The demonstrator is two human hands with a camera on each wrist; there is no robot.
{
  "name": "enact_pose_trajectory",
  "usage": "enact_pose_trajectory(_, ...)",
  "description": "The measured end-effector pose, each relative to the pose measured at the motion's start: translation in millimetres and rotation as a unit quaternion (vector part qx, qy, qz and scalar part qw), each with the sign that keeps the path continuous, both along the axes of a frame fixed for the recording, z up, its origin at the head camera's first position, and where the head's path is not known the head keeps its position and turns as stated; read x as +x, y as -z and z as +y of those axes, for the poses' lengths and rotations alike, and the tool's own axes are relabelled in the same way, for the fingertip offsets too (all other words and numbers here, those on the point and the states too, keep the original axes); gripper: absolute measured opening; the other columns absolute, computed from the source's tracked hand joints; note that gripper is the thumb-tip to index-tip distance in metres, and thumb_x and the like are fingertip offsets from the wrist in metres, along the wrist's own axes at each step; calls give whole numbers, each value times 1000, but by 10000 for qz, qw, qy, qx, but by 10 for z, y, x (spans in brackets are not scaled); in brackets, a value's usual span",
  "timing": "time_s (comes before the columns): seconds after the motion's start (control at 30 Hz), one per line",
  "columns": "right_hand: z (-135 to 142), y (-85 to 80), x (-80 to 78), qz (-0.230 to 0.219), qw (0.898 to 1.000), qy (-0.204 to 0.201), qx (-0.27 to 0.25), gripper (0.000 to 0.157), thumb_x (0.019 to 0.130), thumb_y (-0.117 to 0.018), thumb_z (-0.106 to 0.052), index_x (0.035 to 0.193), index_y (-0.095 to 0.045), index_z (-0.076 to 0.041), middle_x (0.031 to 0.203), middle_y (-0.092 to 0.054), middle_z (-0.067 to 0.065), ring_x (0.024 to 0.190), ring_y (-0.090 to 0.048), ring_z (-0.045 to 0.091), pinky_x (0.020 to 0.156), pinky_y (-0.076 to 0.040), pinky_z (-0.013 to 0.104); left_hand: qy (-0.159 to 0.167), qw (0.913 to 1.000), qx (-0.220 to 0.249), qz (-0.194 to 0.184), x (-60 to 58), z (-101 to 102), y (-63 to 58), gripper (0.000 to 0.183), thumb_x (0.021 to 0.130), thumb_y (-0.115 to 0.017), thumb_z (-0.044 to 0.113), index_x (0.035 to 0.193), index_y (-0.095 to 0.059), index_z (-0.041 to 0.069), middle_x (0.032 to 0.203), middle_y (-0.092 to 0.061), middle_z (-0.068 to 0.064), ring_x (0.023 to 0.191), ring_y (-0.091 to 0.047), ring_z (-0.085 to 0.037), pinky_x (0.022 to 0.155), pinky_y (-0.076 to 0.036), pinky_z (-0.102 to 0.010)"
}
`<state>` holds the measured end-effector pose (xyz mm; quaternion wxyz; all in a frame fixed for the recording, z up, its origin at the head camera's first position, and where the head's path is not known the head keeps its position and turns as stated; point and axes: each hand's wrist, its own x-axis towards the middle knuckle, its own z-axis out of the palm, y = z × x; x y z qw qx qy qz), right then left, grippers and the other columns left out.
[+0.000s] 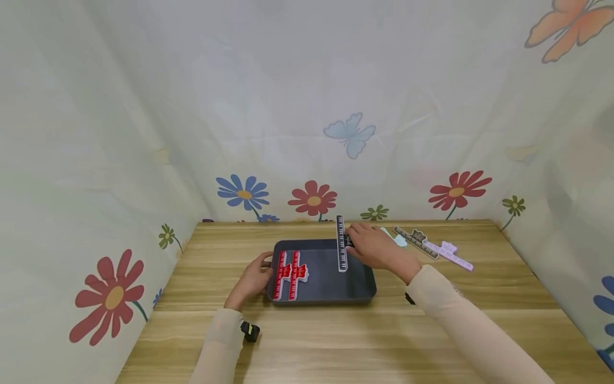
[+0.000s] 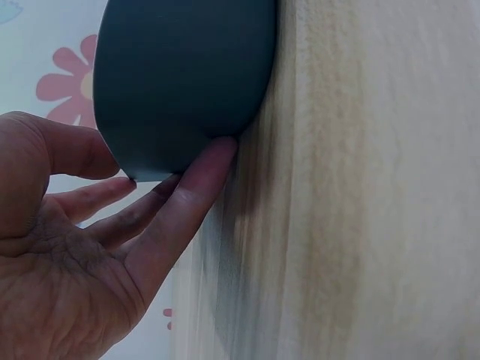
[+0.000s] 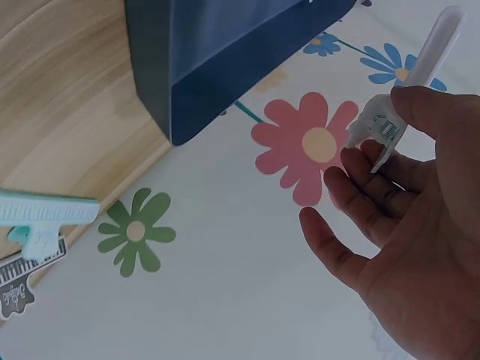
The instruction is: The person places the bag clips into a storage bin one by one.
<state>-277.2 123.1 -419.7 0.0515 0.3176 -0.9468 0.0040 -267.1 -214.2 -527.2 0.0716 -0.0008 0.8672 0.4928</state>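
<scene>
A dark grey tray (image 1: 326,285) stands on the table. My left hand (image 1: 252,278) grips its left end; in the left wrist view the fingers (image 2: 191,184) lie along the outer wall, the thumb near the rim. Two red piano-keyboard clips (image 1: 280,277) lie side by side in the tray's left part. Above its right part, my right hand (image 1: 376,248) pinches a black keyboard clip (image 1: 341,248) by its handle side, the strip pointing away from me. In the right wrist view this clip (image 3: 439,49) shows its pale edge between thumb and fingers.
Right of the tray lie a mint clip (image 1: 399,240), another black keyboard clip (image 1: 422,246) and a lilac clip (image 1: 451,255), close together. The wooden table (image 1: 307,341) meets a flower-printed curtain (image 1: 278,133) at the back and sides.
</scene>
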Motion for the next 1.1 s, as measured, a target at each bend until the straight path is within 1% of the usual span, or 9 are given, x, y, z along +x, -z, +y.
enact_pose_trajectory(0.23, -211, 112, -59, -181, 9997, -98, 152, 48, 100, -54, -38, 134, -52, -5, 132, -54, 12, 125, -52, 28, 102, -47, 48, -21, 10000, -41, -37, -1, -4, -6, 53, 97, -50, 8, 149, -40, 11, 133, -56, -26, 105, -64, -33, 53, -57, -33)
enact_pose_trajectory(0.33, -304, 202, -65, -223, 9994, -78, 243, 48, 99, -54, -39, 133, -52, -5, 131, -55, 12, 123, -53, 28, 101, -48, 49, -11, 10000, -39, -48, 0, 4, -1, 53, 97, -50, 8, 149, -40, 11, 133, -56, -26, 106, -64, -33, 53, -57, -33)
enact_pose_trajectory(0.43, -392, 312, -69, -279, 9990, -3, 361, 49, 99, -54, -42, 135, -52, -7, 135, -54, 11, 126, -52, 27, 100, -48, 50, 2, 10000, -36, -42, 10, 12, 0, 53, 97, -50, 7, 149, -39, 10, 133, -56, -27, 107, -64, -33, 53, -57, -33)
enact_pose_trajectory(0.6, -514, 466, -54, -419, 9985, 97, 332, 50, 99, -53, -43, 136, -53, -10, 139, -53, 9, 130, -50, 25, 102, -47, 49, -1, 10000, -79, -25, 24, 10, 2, 53, 97, -50, 7, 149, -40, 10, 133, -56, -26, 107, -64, -33, 53, -56, -33)
enact_pose_trajectory(0.73, -603, 531, -40, -484, 9984, 176, 236, 49, 98, -55, -43, 134, -54, -11, 135, -55, 8, 126, -53, 25, 102, -47, 50, -31, 9999, -98, -29, 16, 2, 11, 52, 97, -50, 9, 148, -41, 12, 133, -56, -25, 107, -64, -33, 54, -56, -32)
enact_pose_trajectory(0.83, -658, 580, -34, -480, 9982, 240, 261, 48, 97, -56, -43, 132, -56, -12, 133, -56, 8, 123, -54, 25, 101, -48, 51, -20, 9999, -116, -24, 1, -4, 21, 52, 97, -50, 9, 149, -40, 12, 134, -56, -25, 108, -63, -33, 54, -57, -32)
enact_pose_trajectory(1.0, -737, 687, -41, -374, 9980, 287, 431, 46, 96, -59, -43, 128, -58, -11, 128, -59, 7, 117, -56, 23, 95, -52, 47, -18, 9999, -112, -39, -9, -7, 20, 52, 98, -50, 10, 149, -40, 12, 135, -55, -26, 109, -63, -35, 56, -57, -33)
enact_pose_trajectory(1.1, -779, 758, -47, -389, 9971, 340, 557, 46, 95, -60, -43, 128, -58, -11, 129, -59, 7, 117, -56, 23, 95, -52, 46, -13, 9999, -113, -18, -13, -8, 21, 53, 97, -50, 10, 149, -40, 12, 135, -55, -26, 110, -63, -35, 56, -57, -33)
